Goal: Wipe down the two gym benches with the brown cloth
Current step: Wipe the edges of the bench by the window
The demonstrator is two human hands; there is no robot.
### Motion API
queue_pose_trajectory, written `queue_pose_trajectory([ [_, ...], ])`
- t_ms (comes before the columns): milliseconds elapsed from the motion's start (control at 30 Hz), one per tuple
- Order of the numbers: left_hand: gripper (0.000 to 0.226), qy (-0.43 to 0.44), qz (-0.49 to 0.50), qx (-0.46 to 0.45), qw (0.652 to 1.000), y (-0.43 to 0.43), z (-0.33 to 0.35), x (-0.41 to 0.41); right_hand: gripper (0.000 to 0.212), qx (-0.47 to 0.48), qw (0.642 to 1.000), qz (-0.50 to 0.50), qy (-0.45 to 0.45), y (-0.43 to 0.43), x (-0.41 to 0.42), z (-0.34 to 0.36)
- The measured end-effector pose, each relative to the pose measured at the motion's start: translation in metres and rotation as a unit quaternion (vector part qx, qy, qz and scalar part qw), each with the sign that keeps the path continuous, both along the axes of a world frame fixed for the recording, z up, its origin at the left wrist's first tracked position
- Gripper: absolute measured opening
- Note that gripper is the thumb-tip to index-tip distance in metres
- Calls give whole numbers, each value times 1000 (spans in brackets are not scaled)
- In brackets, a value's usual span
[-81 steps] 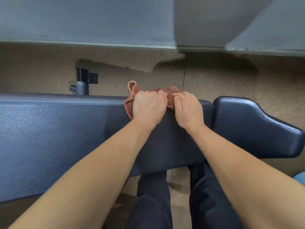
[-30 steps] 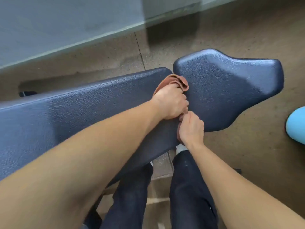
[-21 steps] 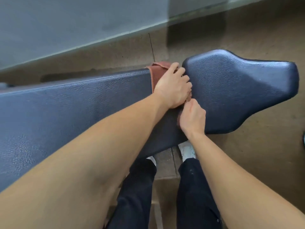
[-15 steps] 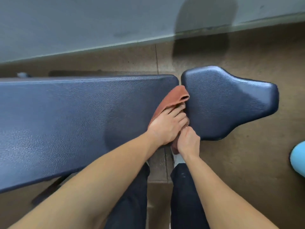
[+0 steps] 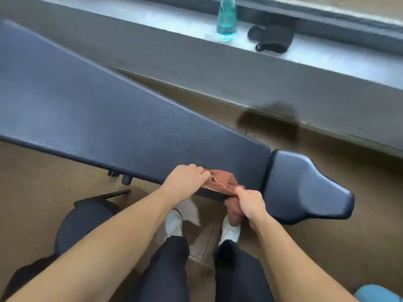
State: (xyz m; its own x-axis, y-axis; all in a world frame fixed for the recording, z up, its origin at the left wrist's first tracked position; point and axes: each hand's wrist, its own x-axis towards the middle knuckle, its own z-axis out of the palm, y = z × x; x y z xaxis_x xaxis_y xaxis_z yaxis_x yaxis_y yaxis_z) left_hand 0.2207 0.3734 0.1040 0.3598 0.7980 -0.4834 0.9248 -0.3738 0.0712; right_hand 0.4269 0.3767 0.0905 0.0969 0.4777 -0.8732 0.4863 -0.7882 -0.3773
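The brown cloth (image 5: 222,182) is clamped in the fingers of both the left hand (image 5: 185,179) and right hand (image 5: 250,203) at the bench's (image 5: 109,118) near edge; no second bench is visible, so wiping seems unfinished.

A: Light check? Soft daylight, even, no hard hotspots.
B: Comes from the top, window side. Ledge (image 5: 327,59) is the brightest strip, a bit washed out.
A: Shadows?
B: Soft dark patch on the floor (image 5: 272,123) by the wall. Faint sheen on the bench pad (image 5: 109,110), grain still readable.
A: Sharpness?
B: Motion blur up top: bottle (image 5: 226,20) and black item (image 5: 272,39) are smeared. Centre sharper.
A: Lens?
B: Wide-angle. Forearms balloon at the bottom edge, straight lines bow.
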Motion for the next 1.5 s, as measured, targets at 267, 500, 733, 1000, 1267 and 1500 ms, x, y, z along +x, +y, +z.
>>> queue_pose_trajectory([
  [267,19,-127,455,136,871,-42,132,-120,21,186,959,105,185,29,-180,160],
  [500,44,-161,614,273,723,-100,238,-274,16,337,875,274,215,44,-346,263],
  [733,25,-322,749,279,508,-92,227,-329,15,410,813,385,149,18,-455,268],
  [1000,49,-440,826,270,227,-65,185,-338,75,469,671,574,20,-7,-470,192],
  [1267,63,-495,820,222,182,-42,153,-352,59,645,483,590,45,28,-494,154],
  [1500,59,-516,765,303,238,-46,126,-347,55,677,495,535,102,31,-495,126],
])
